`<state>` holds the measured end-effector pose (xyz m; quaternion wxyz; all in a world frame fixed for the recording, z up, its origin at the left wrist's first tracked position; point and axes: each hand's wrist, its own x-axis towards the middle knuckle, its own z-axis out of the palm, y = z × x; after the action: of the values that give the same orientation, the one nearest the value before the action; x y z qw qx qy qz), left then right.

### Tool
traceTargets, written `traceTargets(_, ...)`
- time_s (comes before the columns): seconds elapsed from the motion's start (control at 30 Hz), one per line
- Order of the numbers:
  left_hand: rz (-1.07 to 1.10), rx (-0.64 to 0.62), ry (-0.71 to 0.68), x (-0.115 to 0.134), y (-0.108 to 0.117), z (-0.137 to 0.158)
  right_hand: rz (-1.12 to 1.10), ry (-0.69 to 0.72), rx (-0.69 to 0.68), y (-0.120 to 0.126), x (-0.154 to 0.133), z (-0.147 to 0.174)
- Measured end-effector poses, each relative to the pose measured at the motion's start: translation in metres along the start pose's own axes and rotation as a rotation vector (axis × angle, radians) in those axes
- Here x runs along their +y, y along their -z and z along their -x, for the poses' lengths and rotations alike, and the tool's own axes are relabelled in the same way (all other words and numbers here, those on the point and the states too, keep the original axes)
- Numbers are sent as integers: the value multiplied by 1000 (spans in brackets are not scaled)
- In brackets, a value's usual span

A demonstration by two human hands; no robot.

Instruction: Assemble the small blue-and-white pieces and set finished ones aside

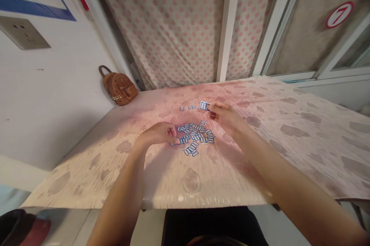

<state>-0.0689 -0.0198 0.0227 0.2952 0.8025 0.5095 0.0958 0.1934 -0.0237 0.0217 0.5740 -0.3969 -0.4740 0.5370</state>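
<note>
A loose pile of small white cards with blue borders (198,135) lies on the tabletop between my hands. My right hand (224,117), raised beyond the pile, pinches a white card with blue-edged bars (203,105) between thumb and fingers. At the pile's left edge is my left hand (160,133), its fingers curled and its thumb against the nearest cards. Whatever those fingers may hold is hidden. Two small pieces, one at the left (182,108) and one closer to the held card (192,107), lie apart behind the pile.
A patterned cloth (291,128) covers the table, whose front edge runs close to me. A brown backpack-shaped pouch (120,87) leans by the left wall. Behind the table hangs a dotted curtain (173,26). A black seat (214,224) is below the front edge.
</note>
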Motion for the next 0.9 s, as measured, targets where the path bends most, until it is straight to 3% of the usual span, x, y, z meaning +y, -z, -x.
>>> traceTargets(0.13, -34, 150, -133, 7, -17, -13, -11, -6, -7, 1, 1, -1)
traceTargets(0.33, -140, 153, -247, 22, -43, -26, -15, -2, 10, 1, 2, -1)
traceTargets(0.77, -171, 291, -343, 20, -45, -32, -39, 3, 15, -1, 1, -1)
traceTargets(0.9, -86, 310, -262, 15, -46, -33, -42, -6, 18, -1, 1, -1)
